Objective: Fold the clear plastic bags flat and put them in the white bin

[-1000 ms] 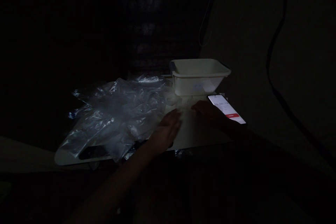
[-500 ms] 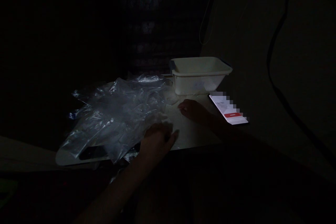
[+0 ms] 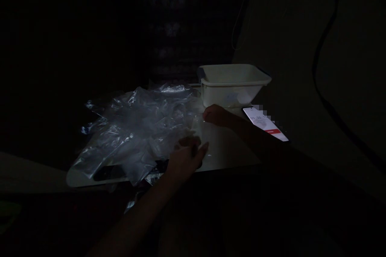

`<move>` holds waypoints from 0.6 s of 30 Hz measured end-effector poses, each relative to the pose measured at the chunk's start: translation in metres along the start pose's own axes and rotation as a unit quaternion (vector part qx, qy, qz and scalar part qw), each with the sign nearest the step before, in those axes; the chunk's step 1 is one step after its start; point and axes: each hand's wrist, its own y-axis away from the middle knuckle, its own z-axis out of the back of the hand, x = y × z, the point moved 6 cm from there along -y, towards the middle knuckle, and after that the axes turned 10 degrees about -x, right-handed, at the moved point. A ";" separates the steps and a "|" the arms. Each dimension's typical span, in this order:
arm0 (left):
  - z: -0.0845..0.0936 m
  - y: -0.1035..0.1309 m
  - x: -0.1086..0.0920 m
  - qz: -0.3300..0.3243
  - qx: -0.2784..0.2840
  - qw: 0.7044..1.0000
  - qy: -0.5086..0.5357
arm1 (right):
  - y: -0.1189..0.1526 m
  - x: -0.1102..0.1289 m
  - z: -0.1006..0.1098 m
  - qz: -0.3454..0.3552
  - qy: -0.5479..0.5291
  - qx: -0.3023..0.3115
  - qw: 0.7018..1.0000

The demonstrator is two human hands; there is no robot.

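A loose heap of clear plastic bags (image 3: 129,120) covers the left part of a small white table (image 3: 223,148). At the heap's front right edge is my left hand (image 3: 183,158), its fingers bent towards the plastic and the thumb standing apart from them. No object shows clearly in it. Farther back, my right hand (image 3: 215,115) is closed, knuckles up, beside the heap's right edge and just in front of a white tub. Its fingertips are hidden and the light is dim, so what it holds cannot be made out.
The white plastic tub (image 3: 232,92) with dark handles stands at the table's back right. A lit phone (image 3: 262,122) lies right of my right forearm. A dark cable (image 3: 315,64) hangs along the right wall. The surroundings are very dark.
My right hand has shifted slightly back towards the tub, and its forearm now covers part of the phone. My left hand has barely moved at the heap's edge. The view has shifted a little.
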 end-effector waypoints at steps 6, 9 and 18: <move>0.002 -0.003 -0.005 0.025 -0.058 0.998 -0.025 | 0.019 -0.020 0.011 -0.178 -0.391 -0.032 0.902; -0.001 -0.004 -0.006 0.018 -0.070 0.996 -0.048 | 0.027 -0.027 0.009 -0.208 -0.491 -0.041 0.845; -0.004 -0.002 -0.012 -0.066 -0.063 0.992 -0.086 | 0.044 -0.044 0.015 -0.284 -0.557 0.025 0.780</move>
